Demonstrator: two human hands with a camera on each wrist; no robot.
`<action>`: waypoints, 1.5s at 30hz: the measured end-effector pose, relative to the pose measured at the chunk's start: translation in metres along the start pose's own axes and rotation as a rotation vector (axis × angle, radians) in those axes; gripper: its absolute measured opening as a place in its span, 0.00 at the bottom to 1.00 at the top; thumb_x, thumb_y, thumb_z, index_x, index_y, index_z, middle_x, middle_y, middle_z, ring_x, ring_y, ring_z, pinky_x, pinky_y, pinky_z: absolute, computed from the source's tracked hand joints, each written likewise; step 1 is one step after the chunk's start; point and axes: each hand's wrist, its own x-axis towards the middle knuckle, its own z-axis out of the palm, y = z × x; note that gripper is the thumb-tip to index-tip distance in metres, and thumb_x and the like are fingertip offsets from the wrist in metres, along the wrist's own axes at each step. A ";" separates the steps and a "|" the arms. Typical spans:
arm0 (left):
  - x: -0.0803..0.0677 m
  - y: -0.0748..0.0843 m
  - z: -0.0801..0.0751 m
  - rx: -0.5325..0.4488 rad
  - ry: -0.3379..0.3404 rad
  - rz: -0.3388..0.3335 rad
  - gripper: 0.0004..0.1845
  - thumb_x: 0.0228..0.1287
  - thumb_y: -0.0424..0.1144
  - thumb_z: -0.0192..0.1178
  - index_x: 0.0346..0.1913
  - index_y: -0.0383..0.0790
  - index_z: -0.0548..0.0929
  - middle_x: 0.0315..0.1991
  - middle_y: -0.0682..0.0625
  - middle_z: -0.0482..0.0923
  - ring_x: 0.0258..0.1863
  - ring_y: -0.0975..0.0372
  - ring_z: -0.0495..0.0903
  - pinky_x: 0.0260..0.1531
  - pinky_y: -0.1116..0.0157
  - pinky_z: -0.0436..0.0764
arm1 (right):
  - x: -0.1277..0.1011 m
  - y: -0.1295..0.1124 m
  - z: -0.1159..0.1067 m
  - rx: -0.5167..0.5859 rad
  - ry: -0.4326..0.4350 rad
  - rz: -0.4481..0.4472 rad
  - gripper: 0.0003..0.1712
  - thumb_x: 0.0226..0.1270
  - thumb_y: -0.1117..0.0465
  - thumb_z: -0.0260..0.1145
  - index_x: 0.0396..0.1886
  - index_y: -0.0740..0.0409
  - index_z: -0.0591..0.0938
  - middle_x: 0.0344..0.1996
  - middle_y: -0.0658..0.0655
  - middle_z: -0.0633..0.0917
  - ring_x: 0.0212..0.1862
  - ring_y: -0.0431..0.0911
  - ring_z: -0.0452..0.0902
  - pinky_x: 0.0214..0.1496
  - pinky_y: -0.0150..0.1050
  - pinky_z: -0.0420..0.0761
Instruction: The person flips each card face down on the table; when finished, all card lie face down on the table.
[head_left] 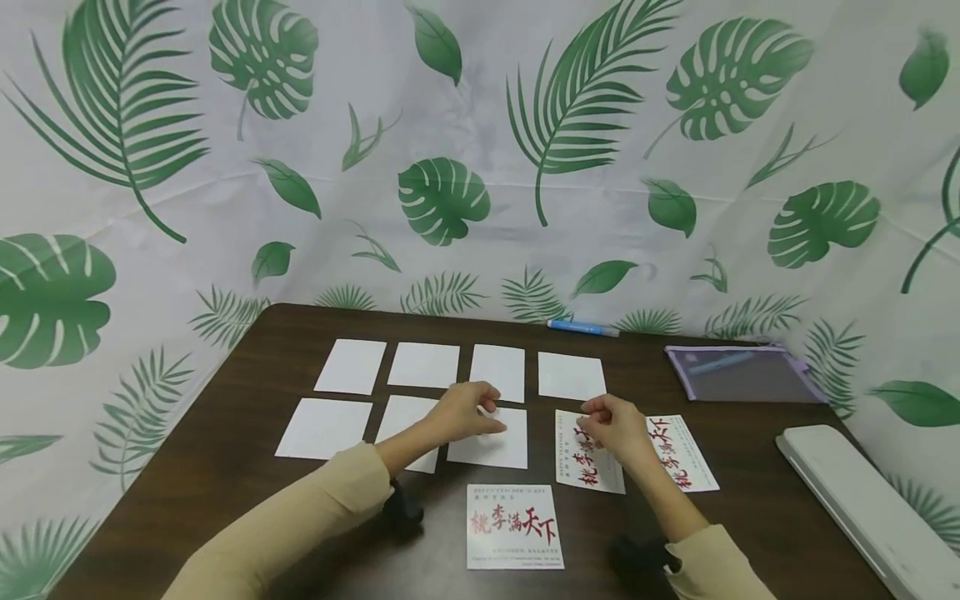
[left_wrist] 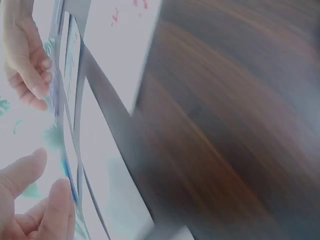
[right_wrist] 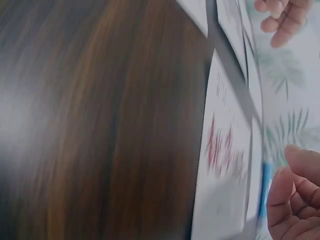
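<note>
Ten cards lie on the dark table [head_left: 217, 467]: three with red lettering [head_left: 515, 546], one in front and two at the right, and seven blank white ones [head_left: 351, 367] in two rows; the left hand [head_left: 467, 410] hovers over the blanks, the right [head_left: 611, 423] over a lettered card, fingers loosely bent and empty, partly hiding cards. Beyond lie one blue pen [head_left: 577, 327]; one mesh pouch [head_left: 757, 383], contents indistinct; one white case [head_left: 862, 500], cut off.
</note>
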 end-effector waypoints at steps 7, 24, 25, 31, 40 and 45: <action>0.021 0.021 0.033 -0.049 -0.074 -0.028 0.27 0.48 0.38 0.72 0.53 0.33 0.77 0.39 0.46 0.80 0.33 0.62 0.77 0.30 0.72 0.76 | 0.000 0.026 -0.019 -0.011 0.020 0.023 0.13 0.55 0.71 0.67 0.40 0.72 0.79 0.25 0.57 0.80 0.24 0.41 0.74 0.23 0.33 0.80; 0.049 0.036 0.068 0.112 -0.112 -0.015 0.32 0.44 0.38 0.75 0.56 0.35 0.77 0.29 0.54 0.76 0.25 0.68 0.71 0.28 0.75 0.73 | 0.004 0.041 -0.021 -0.218 -0.001 0.002 0.14 0.50 0.69 0.71 0.36 0.68 0.78 0.22 0.54 0.76 0.25 0.43 0.69 0.27 0.34 0.67; 0.049 0.036 0.069 0.117 -0.113 -0.014 0.31 0.44 0.37 0.75 0.55 0.35 0.78 0.28 0.54 0.76 0.24 0.68 0.71 0.27 0.75 0.73 | 0.005 0.041 -0.022 -0.225 -0.003 -0.005 0.14 0.49 0.69 0.71 0.35 0.67 0.78 0.22 0.54 0.76 0.26 0.43 0.69 0.27 0.35 0.67; 0.051 0.039 0.070 0.118 -0.118 -0.013 0.29 0.44 0.35 0.74 0.54 0.34 0.78 0.28 0.54 0.75 0.19 0.70 0.71 0.23 0.78 0.73 | 0.006 0.040 -0.025 -0.248 -0.006 -0.017 0.16 0.48 0.69 0.71 0.35 0.65 0.75 0.25 0.56 0.76 0.28 0.46 0.69 0.29 0.36 0.66; 0.048 0.037 0.069 0.118 -0.080 0.016 0.30 0.45 0.37 0.74 0.54 0.35 0.78 0.32 0.52 0.76 0.27 0.66 0.73 0.29 0.74 0.73 | 0.008 0.037 -0.026 -0.105 0.048 -0.004 0.11 0.54 0.70 0.68 0.33 0.64 0.73 0.25 0.55 0.77 0.27 0.42 0.70 0.27 0.33 0.71; 0.049 0.032 0.061 -0.022 0.005 0.026 0.22 0.46 0.35 0.73 0.47 0.36 0.80 0.37 0.48 0.79 0.33 0.63 0.77 0.33 0.73 0.75 | 0.010 0.034 -0.026 0.244 0.022 0.077 0.09 0.61 0.72 0.62 0.38 0.71 0.71 0.26 0.52 0.75 0.28 0.36 0.72 0.29 0.30 0.79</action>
